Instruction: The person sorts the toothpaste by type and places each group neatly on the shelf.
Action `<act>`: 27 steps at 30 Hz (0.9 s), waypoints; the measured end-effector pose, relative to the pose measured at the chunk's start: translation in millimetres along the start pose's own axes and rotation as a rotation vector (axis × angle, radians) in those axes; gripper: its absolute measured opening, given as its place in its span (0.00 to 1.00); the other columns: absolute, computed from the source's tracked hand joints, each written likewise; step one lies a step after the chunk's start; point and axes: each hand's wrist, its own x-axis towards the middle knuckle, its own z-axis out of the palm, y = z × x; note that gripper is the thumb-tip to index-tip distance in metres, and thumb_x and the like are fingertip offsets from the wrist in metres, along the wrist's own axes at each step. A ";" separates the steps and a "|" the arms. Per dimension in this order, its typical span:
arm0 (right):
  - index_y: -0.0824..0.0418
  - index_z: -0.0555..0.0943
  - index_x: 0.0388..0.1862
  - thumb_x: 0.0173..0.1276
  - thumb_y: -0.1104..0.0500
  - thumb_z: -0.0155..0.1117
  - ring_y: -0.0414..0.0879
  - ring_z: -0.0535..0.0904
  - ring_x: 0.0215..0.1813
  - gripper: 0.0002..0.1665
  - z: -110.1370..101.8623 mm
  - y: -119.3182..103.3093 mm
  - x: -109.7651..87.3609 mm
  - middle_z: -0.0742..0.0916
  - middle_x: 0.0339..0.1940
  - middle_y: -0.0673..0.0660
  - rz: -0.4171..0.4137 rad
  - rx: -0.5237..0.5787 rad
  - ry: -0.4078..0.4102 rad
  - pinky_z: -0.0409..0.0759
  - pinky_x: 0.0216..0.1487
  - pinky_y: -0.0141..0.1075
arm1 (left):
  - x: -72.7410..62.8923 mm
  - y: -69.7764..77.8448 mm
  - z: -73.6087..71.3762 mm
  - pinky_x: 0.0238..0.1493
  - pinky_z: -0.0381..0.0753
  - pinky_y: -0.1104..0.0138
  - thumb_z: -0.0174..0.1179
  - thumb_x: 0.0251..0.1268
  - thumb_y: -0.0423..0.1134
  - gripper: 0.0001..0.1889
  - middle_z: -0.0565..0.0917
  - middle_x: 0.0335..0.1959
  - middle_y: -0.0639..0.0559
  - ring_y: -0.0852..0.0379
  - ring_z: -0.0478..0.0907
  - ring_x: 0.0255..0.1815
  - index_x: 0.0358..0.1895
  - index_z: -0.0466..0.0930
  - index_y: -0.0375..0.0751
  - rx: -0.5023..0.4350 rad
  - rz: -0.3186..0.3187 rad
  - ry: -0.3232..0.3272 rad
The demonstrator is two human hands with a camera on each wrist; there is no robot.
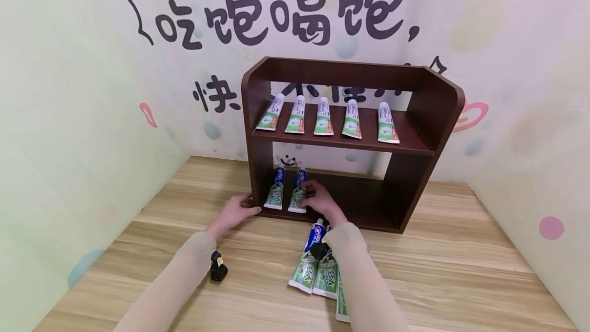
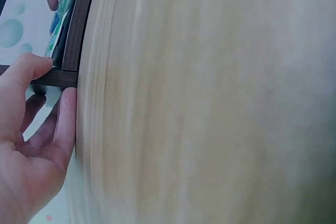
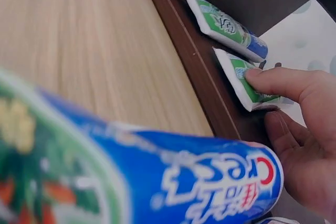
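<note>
On the lower board of a dark brown shelf [image 1: 341,142] lie two blue and green toothpaste tubes, caps toward the back. My right hand [image 1: 321,201] pinches the right-hand tube [image 1: 297,200]. In the right wrist view its thumb lies on the green end of that toothpaste tube [image 3: 239,74], with the other fingers along the far side. Left of it is the other toothpaste tube [image 1: 275,188], untouched. My left hand [image 1: 236,212] grips the shelf's lower front left corner; in the left wrist view the thumb [image 2: 37,66] is inside the side panel and the fingers outside.
Several white and green toothpaste tubes [image 1: 323,117] lie in a row on the upper board. In front of the shelf, more blue and green tubes [image 1: 306,263] lie on the wooden table [image 1: 249,281], partly under my right forearm. A printed wall cloth [image 1: 184,91] hangs behind.
</note>
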 end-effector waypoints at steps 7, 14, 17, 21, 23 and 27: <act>0.58 0.74 0.64 0.56 0.66 0.73 0.57 0.73 0.62 0.35 0.2 -0.2 1.2 0.77 0.63 0.63 0.011 0.001 0.017 0.78 0.61 0.49 | 0.5 0.9 -0.4 0.59 0.81 0.49 0.64 0.64 0.43 0.29 0.82 0.57 0.33 0.38 0.81 0.57 0.66 0.73 0.32 -0.003 0.006 0.006; 0.59 0.74 0.64 0.55 0.66 0.73 0.57 0.74 0.61 0.35 0.8 0.2 1.5 0.78 0.61 0.63 0.009 -0.005 0.021 0.78 0.60 0.48 | -0.4 1.0 -1.2 0.60 0.80 0.48 0.64 0.64 0.43 0.29 0.82 0.58 0.33 0.38 0.81 0.58 0.66 0.73 0.32 -0.003 0.006 0.001; 0.60 0.74 0.64 0.55 0.66 0.73 0.57 0.74 0.61 0.36 1.8 0.2 1.3 0.78 0.61 0.64 -0.003 -0.010 0.028 0.78 0.60 0.48 | -1.1 1.1 -1.3 0.60 0.80 0.48 0.64 0.64 0.43 0.30 0.82 0.58 0.33 0.38 0.81 0.58 0.66 0.72 0.32 -0.004 0.011 -0.001; 0.60 0.72 0.67 0.58 0.65 0.72 0.57 0.75 0.61 0.36 3.9 -0.6 -0.5 0.78 0.63 0.64 -0.008 -0.019 0.019 0.78 0.60 0.49 | -1.8 1.6 -1.0 0.59 0.81 0.49 0.64 0.64 0.43 0.30 0.82 0.58 0.32 0.38 0.82 0.57 0.67 0.71 0.31 -0.013 0.009 0.002; 0.61 0.71 0.68 0.60 0.64 0.70 0.58 0.75 0.62 0.36 4.9 -1.9 -2.0 0.78 0.64 0.65 -0.015 -0.031 0.019 0.78 0.61 0.50 | -1.8 1.8 -0.4 0.59 0.81 0.50 0.64 0.64 0.42 0.31 0.82 0.58 0.32 0.38 0.82 0.57 0.67 0.71 0.30 -0.021 0.002 0.002; 0.65 0.72 0.67 0.63 0.62 0.67 0.61 0.75 0.64 0.33 4.6 -5.4 -5.9 0.78 0.64 0.68 -0.034 -0.067 0.071 0.78 0.62 0.52 | -1.7 2.0 0.4 0.57 0.82 0.50 0.64 0.64 0.41 0.31 0.82 0.58 0.31 0.38 0.82 0.57 0.67 0.71 0.29 -0.025 0.005 0.003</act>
